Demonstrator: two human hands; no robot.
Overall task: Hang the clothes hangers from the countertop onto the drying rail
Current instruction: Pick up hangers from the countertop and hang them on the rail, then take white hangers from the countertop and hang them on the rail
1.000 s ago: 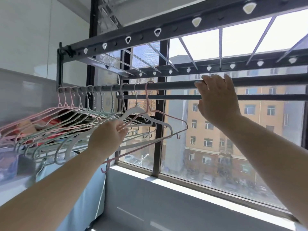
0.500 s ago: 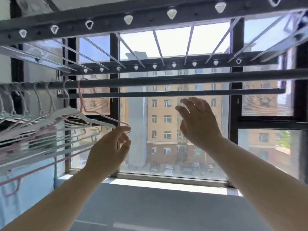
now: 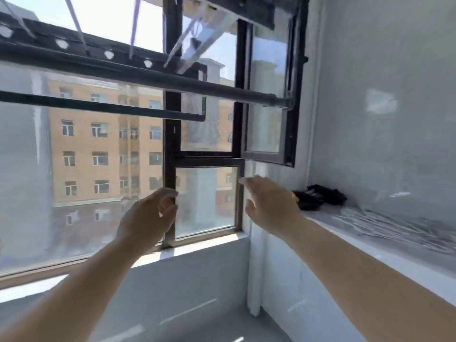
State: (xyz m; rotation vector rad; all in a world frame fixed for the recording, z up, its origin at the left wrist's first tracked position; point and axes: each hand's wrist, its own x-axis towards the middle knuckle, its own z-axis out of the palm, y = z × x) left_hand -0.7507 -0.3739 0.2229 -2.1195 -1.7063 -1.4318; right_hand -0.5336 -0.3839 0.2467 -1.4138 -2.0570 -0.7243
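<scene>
Nothing is held in either hand. The left hand (image 3: pixel 148 215) is raised in front of the window (image 3: pixel 204 198) with its fingers loosely curled toward the thumb, and a gap is left between them. The right hand (image 3: pixel 271 206) is held at about the same height just to its right, palm turned down and left, with the fingers stretched forward and relaxed and the thumb hanging below. The two hands are kept apart and touch nothing. Both forearms are bare and extended up from the lower corners of the view, the right one passing beside the edge of the countertop (image 3: pixel 370 253).

The hangers (image 3: pixel 394 224) are seen as a pale, blurred heap lying flat on the countertop, to the right of the right hand and near it. Beyond them, in the corner against the wall, a black bundle (image 3: pixel 318 196) is laid; what it is cannot be told.

The rail (image 3: pixel 153 79) is mounted high across the window, well above both hands, with a thinner bar (image 3: pixel 98 106) below and behind it. A sash (image 3: pixel 266 95) is swung open at the right end of the rail.
</scene>
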